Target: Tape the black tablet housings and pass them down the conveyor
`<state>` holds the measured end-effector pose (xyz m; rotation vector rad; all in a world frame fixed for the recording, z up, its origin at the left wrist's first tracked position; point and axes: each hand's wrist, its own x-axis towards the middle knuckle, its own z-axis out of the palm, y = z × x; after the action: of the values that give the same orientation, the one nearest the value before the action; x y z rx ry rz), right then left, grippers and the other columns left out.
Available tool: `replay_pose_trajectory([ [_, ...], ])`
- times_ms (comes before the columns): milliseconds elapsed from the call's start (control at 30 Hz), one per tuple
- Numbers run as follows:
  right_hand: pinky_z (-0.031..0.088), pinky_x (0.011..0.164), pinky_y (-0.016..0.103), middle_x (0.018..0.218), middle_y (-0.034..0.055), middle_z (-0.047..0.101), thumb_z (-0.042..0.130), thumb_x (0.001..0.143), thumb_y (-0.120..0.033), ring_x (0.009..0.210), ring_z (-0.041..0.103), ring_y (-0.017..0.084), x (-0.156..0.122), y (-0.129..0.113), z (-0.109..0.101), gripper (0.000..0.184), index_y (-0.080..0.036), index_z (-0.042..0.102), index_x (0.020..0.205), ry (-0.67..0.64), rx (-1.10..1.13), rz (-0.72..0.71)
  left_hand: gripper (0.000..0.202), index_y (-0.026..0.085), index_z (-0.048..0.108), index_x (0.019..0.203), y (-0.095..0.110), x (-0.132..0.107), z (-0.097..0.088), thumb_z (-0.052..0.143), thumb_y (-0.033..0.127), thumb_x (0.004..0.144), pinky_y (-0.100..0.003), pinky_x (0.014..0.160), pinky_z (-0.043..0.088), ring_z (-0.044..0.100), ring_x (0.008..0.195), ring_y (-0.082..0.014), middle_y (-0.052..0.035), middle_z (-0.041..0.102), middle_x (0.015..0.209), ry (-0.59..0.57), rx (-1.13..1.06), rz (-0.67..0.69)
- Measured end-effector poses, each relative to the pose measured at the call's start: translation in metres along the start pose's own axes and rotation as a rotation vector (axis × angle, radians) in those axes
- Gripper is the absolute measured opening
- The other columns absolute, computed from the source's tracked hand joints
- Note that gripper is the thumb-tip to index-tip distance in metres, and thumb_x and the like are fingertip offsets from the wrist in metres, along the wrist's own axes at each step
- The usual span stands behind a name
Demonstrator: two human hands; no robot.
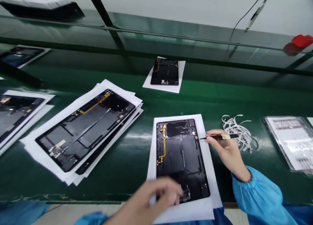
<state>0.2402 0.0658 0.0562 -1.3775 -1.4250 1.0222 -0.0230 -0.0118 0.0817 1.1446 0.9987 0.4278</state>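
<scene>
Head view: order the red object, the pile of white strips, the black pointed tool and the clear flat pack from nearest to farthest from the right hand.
From the right hand:
1. Black pointed tool, held in it.
2. Pile of white strips, just to its right.
3. Clear flat pack, farther right.
4. Red object, upper right, at the back.

The premises present as an electronics workshop, of assembly or repair type. Supporting evidence: a long green work surface [117,185] bearing several opened tablet-like devices [176,156], circuitry and orange flat cables [164,141] exposed, laid on white sheets [195,211], some stacked. Also noted are a raised shelf [166,26], a fine-pointed hand tool [233,136] and blue elasticated work sleeves [259,189].
</scene>
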Motion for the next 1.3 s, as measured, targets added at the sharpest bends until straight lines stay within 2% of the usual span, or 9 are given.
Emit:
replay_pose_trajectory([
  [67,0.057,0.073,0.028,0.089,0.0031,0.071,0.075,0.081,-0.035,0.083,0.069,0.018,0.006,0.021,0.005,0.017,-0.022,0.070,0.090,0.047,0.035,0.018,0.022,0.028,0.070,0.104,0.017,0.041,-0.015,0.052,0.039,0.097,-0.036,0.086,0.052,0.065,0.094,-0.0199,-0.0020,0.069,0.100,0.264,0.298,0.192],
  [133,0.058,0.074,0.029,0.086,0.0033,0.071,0.074,0.081,-0.034,0.082,0.069,0.018,0.009,0.032,0.010,0.013,-0.022,0.070,0.085,0.046,0.065,0.016,0.024,0.027,0.067,0.116,0.027,0.083,-0.026,0.056,0.032,0.095,-0.040,0.097,0.048,0.060,0.108,-0.0223,-0.0042,0.066,0.113,0.429,0.530,0.328],
  [200,0.057,0.074,0.029,0.085,0.0034,0.071,0.073,0.082,-0.032,0.082,0.069,0.018,0.010,0.036,0.014,0.010,-0.022,0.071,0.082,0.021,0.076,0.008,0.028,0.025,0.066,0.119,0.026,0.116,-0.030,0.062,0.028,0.092,-0.044,0.101,0.045,0.057,0.113,-0.0243,-0.0058,0.063,0.116,0.490,0.670,0.377],
  [267,0.057,0.074,0.029,0.085,0.0033,0.070,0.072,0.083,-0.029,0.083,0.068,0.018,0.010,0.038,0.015,0.006,-0.023,0.071,0.083,0.002,0.075,0.002,0.024,0.024,0.070,0.114,0.020,0.133,-0.028,0.066,0.026,0.090,-0.045,0.100,0.044,0.056,0.113,-0.0254,-0.0058,0.063,0.116,0.494,0.730,0.390],
  [400,0.056,0.074,0.028,0.086,0.0026,0.070,0.070,0.085,-0.022,0.084,0.068,0.017,0.010,0.040,0.015,0.002,-0.023,0.071,0.084,-0.016,0.066,-0.022,0.007,0.026,0.074,0.091,0.011,0.134,-0.025,0.067,0.025,0.089,-0.046,0.097,0.043,0.056,0.112,-0.0260,-0.0036,0.063,0.117,0.501,0.762,0.395],
  [500,0.056,0.075,0.030,0.086,0.0024,0.071,0.069,0.085,-0.019,0.085,0.068,0.018,0.009,0.039,0.014,0.005,-0.024,0.071,0.085,-0.012,0.051,-0.050,0.008,0.025,0.072,0.084,0.012,0.129,-0.025,0.067,0.023,0.089,-0.048,0.097,0.042,0.055,0.113,-0.0268,-0.0033,0.062,0.120,0.476,0.776,0.353],
  [700,0.056,0.075,0.034,0.086,0.0030,0.073,0.068,0.085,-0.013,0.083,0.069,0.019,0.006,0.037,0.014,0.011,-0.024,0.072,0.085,0.014,0.024,-0.084,0.009,0.022,0.065,0.088,0.014,0.127,-0.024,0.058,0.021,0.094,-0.049,0.101,0.039,0.049,0.123,-0.0281,-0.0060,0.053,0.132,0.372,0.850,0.362],
  [967,0.058,0.074,0.034,0.084,0.0027,0.075,0.072,0.082,-0.015,0.081,0.070,0.020,0.007,0.033,0.015,0.008,-0.023,0.073,0.083,0.075,0.040,-0.048,0.008,0.021,0.059,0.085,0.011,0.130,-0.020,0.058,0.015,0.092,-0.045,0.098,0.041,0.052,0.119,-0.0263,-0.0064,0.060,0.121,0.414,0.897,0.446],
  [1300,0.059,0.075,0.034,0.084,0.0029,0.077,0.073,0.082,-0.017,0.081,0.072,0.020,0.020,0.030,0.020,0.006,-0.022,0.075,0.081,-0.053,0.049,-0.020,0.008,0.020,0.060,0.085,0.010,0.130,-0.019,0.059,0.014,0.090,-0.043,0.097,0.044,0.056,0.116,-0.0252,-0.0064,0.063,0.117,0.432,0.910,0.500],
])
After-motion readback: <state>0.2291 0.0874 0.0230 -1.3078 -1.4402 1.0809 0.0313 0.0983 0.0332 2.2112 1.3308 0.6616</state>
